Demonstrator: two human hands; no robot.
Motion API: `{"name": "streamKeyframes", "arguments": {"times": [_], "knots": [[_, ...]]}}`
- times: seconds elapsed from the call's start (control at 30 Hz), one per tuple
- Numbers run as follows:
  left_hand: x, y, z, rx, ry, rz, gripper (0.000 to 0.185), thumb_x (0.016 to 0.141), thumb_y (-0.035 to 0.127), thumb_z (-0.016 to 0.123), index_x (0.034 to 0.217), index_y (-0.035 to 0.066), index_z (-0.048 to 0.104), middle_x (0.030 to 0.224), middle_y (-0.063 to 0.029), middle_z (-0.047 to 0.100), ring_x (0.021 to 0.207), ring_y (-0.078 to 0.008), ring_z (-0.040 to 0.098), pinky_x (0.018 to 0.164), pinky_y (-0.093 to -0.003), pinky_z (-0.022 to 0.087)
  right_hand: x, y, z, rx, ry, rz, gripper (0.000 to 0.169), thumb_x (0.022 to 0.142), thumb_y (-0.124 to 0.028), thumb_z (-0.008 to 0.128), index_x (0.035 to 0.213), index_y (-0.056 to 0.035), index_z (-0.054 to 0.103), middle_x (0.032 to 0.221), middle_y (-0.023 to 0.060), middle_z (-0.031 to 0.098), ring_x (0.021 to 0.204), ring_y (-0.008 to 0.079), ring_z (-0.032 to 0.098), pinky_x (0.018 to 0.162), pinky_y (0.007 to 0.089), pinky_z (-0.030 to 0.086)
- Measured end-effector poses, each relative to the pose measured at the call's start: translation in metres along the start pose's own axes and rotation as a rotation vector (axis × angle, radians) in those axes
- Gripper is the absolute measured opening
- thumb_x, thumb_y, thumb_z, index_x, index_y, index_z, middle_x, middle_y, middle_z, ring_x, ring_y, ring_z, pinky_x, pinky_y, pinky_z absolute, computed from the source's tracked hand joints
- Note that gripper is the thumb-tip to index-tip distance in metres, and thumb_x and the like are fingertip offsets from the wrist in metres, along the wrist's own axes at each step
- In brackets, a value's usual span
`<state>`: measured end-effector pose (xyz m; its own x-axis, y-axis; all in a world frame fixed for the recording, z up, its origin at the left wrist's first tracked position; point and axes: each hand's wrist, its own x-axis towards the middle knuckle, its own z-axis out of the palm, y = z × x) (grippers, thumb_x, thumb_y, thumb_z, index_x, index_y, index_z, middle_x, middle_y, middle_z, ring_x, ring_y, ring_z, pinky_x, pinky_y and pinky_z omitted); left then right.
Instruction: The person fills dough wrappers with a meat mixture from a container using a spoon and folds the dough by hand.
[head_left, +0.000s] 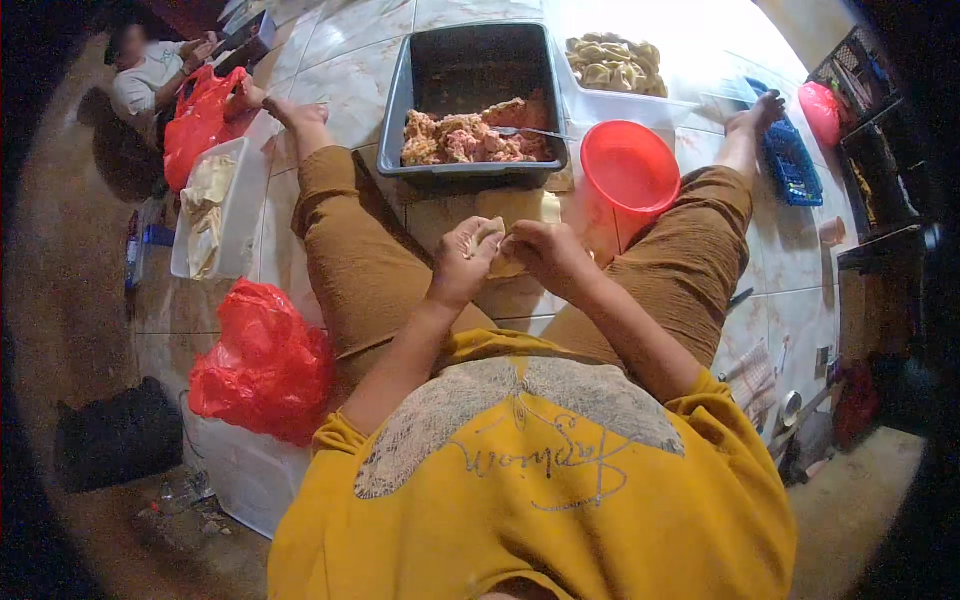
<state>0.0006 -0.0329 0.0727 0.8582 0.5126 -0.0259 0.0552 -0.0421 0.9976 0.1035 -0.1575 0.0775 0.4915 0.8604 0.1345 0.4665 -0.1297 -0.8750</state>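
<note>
A pale, folded dough dumpling (489, 229) is held in the fingers of my left hand (463, 259), above the floor between my legs. My right hand (551, 251) has its fingers curled and pinched together at the dumpling's right edge, and its fingertips partly hide the contact. Under both hands lie flat, yellowish dough wrappers (529, 204). Just beyond them stands a dark grey plastic tub (480, 75) with a mound of pinkish minced filling (465, 139) in its near half. A metal utensil (536, 133) rests in the filling, its handle pointing right.
A red plastic bowl (630, 169) stands by my right thigh. Behind it, a clear container (630, 109) holds many dumplings (615, 64). At left are a tray (251, 172) of dough sheets (206, 202) and a red plastic bag (259, 367). Another person (154, 75) sits at far left.
</note>
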Motion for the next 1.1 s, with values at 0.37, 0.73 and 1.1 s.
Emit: {"name": "streamKeyframes", "arguments": {"times": [0.37, 0.73, 1.1], "knots": [[-0.006, 0.015, -0.005, 0.403, -0.154, 0.217, 0.019, 0.075, 0.004, 0.055, 0.092, -0.002, 0.06, 0.088, -0.0124, 0.062, 0.083, -0.021, 0.06, 0.074, -0.03, 0.046, 0.001, -0.005, -0.017, -0.166, 0.136, -0.179, 0.012, 0.073, -0.012, 0.065, 0.08, -0.0038, 0.059, 0.07, 0.0148, 0.059, 0.064, 0.0281, 0.06, 0.056, 0.0336, 0.047], [-0.005, -0.002, 0.006, 0.122, -0.147, 0.024, 0.011, 0.078, 0.006, 0.056, 0.086, 0.001, 0.06, 0.07, -0.0038, 0.057, 0.068, -0.0059, 0.049, 0.062, -0.0236, 0.042, -0.003, -0.021, -0.01, -0.399, 0.111, -0.192, 0.009, 0.078, -0.008, 0.053, 0.081, -0.0062, 0.045, 0.077, 0.0141, 0.052, 0.071, 0.0353, 0.055, 0.056, 0.0405, 0.045], [-0.006, -0.039, -0.006, -0.141, -0.24, -0.158, 0.011, 0.077, 0.006, 0.059, 0.088, 0.003, 0.058, 0.078, 0.001, 0.058, 0.071, -0.0061, 0.052, 0.063, -0.021, 0.044, -0.002, 0.034, 0.011, -0.194, -0.002, 0.057, 0.012, 0.08, -0.016, 0.051, 0.086, -0.0056, 0.051, 0.079, 0.0174, 0.057, 0.074, 0.0364, 0.057, 0.061, 0.0423, 0.044]]}}
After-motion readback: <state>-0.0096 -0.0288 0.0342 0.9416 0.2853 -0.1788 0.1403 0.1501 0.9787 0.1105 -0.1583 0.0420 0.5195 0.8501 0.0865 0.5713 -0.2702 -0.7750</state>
